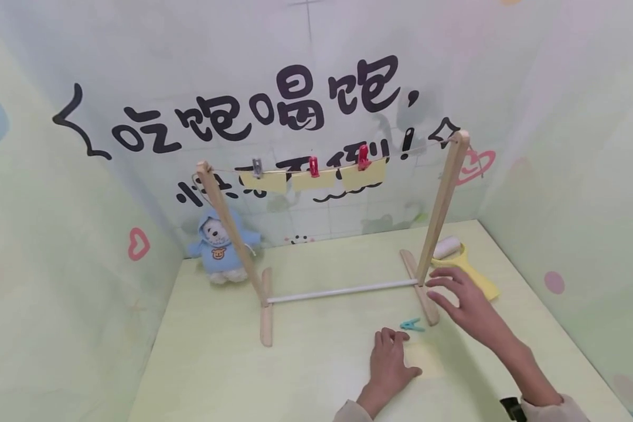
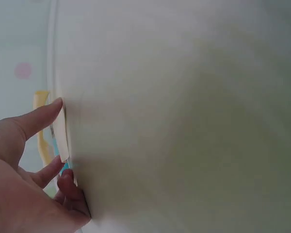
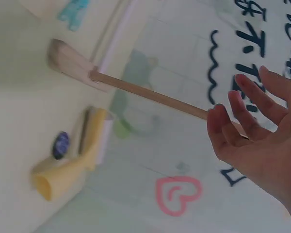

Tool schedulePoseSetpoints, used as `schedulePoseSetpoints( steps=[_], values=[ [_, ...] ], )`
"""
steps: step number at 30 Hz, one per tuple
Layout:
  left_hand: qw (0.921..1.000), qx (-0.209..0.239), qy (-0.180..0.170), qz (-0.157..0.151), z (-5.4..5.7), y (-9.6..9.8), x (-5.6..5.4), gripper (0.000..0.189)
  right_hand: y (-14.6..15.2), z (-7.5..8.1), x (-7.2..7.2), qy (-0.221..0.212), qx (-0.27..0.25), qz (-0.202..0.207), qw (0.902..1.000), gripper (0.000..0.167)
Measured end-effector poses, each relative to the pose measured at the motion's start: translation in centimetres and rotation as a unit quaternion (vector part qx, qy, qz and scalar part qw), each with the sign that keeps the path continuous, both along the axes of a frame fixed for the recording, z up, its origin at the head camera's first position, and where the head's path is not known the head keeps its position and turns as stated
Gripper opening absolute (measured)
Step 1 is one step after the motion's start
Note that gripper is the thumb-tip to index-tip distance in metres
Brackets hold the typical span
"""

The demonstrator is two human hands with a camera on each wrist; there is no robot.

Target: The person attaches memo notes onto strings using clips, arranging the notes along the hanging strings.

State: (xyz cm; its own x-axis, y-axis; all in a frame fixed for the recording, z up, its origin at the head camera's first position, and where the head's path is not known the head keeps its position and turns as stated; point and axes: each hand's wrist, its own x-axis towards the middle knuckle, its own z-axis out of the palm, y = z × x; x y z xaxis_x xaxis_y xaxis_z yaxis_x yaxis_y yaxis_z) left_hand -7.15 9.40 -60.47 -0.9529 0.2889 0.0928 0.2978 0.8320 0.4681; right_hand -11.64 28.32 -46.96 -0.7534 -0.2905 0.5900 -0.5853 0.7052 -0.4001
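Note:
My left hand (image 1: 391,364) rests at the left side of a pale yellow paper note (image 1: 427,360) lying on the table. In the left wrist view, its thumb and a fingertip sit at opposite ends of the note (image 2: 61,132), fingers spread. Just beyond the note lies a teal clothespin (image 1: 412,324). My right hand (image 1: 466,302) hovers near the foot of the right wooden post (image 1: 443,205), fingers loosely bent and holding nothing. Along the string between the posts, a grey clip (image 1: 257,167) and two red clips, one in the middle (image 1: 313,167), hold three yellow notes.
A white bar (image 1: 343,291) joins the rack's wooden feet. Behind the left post sits a plush toy (image 1: 221,252) in blue clothes. A yellow-handled lint roller (image 1: 472,272) lies behind the right post. Printed walls surround the table at the back and sides.

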Motion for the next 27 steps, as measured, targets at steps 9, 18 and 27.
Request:
schedulePoseSetpoints(
  steps=[9,18,27],
  values=[
    [0.9991,-0.037,0.020,0.001,0.0,0.4,0.3,0.061,-0.6,-8.4,-0.1,-0.158,0.084,-0.016,0.9837,0.020],
    [0.9998,-0.009,-0.005,-0.016,0.2,0.5,0.4,0.055,-0.2,-10.1,0.4,-0.243,0.105,-0.012,0.9644,0.035],
    [0.9984,-0.014,-0.014,-0.053,0.5,0.4,0.4,0.057,0.3,-12.3,0.8,-0.163,0.074,-0.027,0.9835,0.040]
  ],
)
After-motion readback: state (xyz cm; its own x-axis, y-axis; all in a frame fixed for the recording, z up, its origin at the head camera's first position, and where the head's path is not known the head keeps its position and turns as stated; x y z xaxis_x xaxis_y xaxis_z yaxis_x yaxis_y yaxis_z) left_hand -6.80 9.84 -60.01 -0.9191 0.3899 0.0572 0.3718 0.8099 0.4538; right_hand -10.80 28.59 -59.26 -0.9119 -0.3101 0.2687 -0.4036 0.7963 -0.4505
